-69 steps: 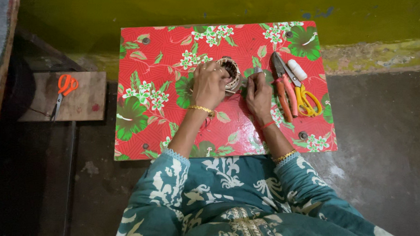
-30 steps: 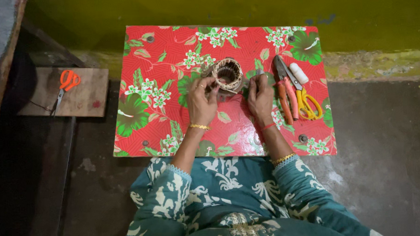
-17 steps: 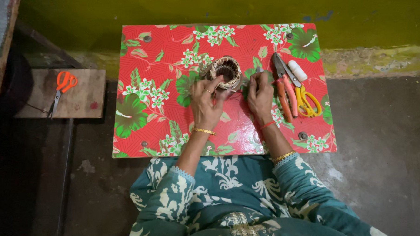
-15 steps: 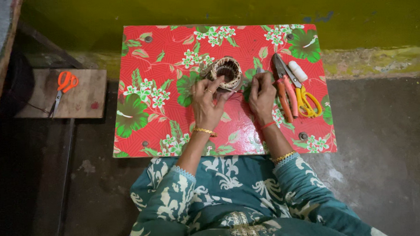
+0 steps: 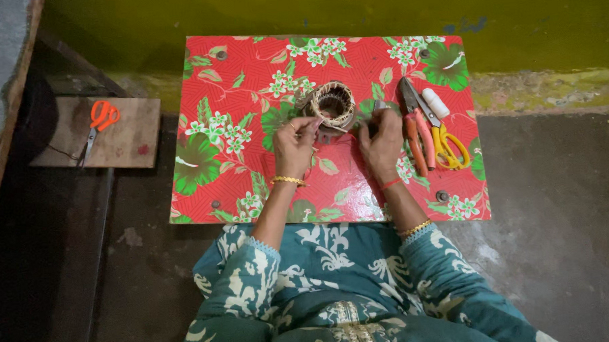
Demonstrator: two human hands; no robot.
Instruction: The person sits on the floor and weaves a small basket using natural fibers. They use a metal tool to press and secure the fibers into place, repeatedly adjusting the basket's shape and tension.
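A round ring wound with pale and dark cord lies on the red floral table, near its middle. My left hand reaches to the ring's near left rim and its fingertips pinch it there. My right hand sits just right of the ring, fingers curled around a small grey tool whose tip shows above them. A thin pale strand runs from the ring's near edge toward my right hand.
Red-handled pliers, yellow-handled scissors and a small white cylinder lie to the right of my right hand. Orange-handled scissors rest on a wooden board left of the table. A green wall stands behind.
My left hand, which lay over the ring, has drawn back to its near rim, so the ring's opening shows. My right hand has stayed in place.
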